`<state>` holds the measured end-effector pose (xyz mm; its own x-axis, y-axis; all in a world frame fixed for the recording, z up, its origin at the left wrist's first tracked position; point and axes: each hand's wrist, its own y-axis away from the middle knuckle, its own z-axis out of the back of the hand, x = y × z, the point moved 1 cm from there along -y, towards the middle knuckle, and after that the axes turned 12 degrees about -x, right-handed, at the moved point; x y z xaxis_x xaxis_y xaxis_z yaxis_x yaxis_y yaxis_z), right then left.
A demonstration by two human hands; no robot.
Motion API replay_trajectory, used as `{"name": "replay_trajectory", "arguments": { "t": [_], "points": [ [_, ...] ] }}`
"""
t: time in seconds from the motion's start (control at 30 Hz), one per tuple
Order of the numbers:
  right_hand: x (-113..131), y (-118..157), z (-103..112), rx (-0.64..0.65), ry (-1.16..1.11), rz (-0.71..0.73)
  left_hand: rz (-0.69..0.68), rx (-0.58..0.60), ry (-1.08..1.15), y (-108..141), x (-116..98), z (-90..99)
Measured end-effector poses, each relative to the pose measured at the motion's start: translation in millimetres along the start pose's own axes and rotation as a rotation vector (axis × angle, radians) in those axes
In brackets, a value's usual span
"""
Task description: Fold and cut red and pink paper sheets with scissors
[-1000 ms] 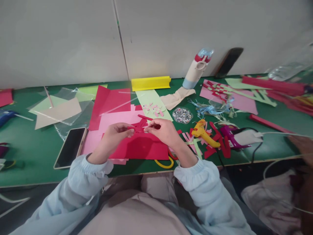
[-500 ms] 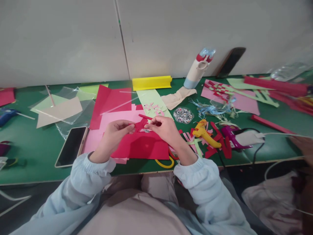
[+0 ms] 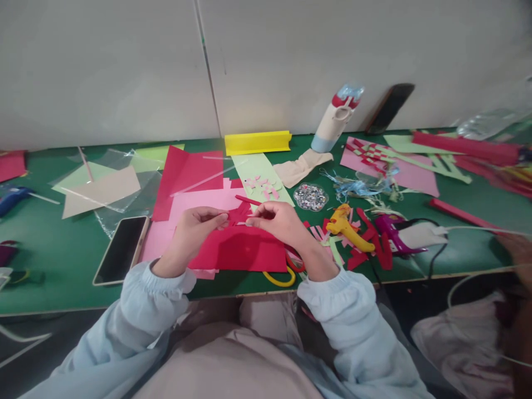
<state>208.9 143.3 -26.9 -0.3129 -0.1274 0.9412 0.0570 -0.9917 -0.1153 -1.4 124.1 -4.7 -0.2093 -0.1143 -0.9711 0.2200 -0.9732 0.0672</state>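
My left hand point(image 3: 198, 230) pinches the left side of a small red paper piece point(image 3: 240, 214) above the table's middle. At its right side, the thumb and fingertips of my right hand point(image 3: 276, 220) are closed; what they hold is too small to make out. Beneath both hands lies a red sheet point(image 3: 241, 249), over pink paper point(image 3: 208, 198). A thin red strip point(image 3: 247, 200) sticks out just behind my right fingertips. Yellow scissor handles point(image 3: 279, 279) show below the red sheet.
Right of my hands are a yellow glue gun point(image 3: 351, 228), paper scraps point(image 3: 380, 246), a dish of beads point(image 3: 311, 197) and tangled threads point(image 3: 353, 183). A bottle point(image 3: 334, 122) stands behind. A phone point(image 3: 122, 249) lies at left; another person's hand point(image 3: 515, 246) is at far right.
My right fingertips have shifted slightly at the right side of the small red piece. My left hand has barely moved.
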Motion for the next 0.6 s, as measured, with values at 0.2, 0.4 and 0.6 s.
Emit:
{"name": "replay_trajectory", "arguments": {
  "t": [0.2,0.4,0.6],
  "points": [
    [-3,5,14,0.096,-0.09,-0.057,0.018,-0.032,0.026,-3,6,5.0],
    [-9,5,15,0.098,-0.121,-0.167,0.035,-0.015,0.065,-6,13,6.0],
    [-14,5,13,0.08,-0.17,-0.223,0.028,-0.041,0.057,-6,14,4.7]
  ]
}}
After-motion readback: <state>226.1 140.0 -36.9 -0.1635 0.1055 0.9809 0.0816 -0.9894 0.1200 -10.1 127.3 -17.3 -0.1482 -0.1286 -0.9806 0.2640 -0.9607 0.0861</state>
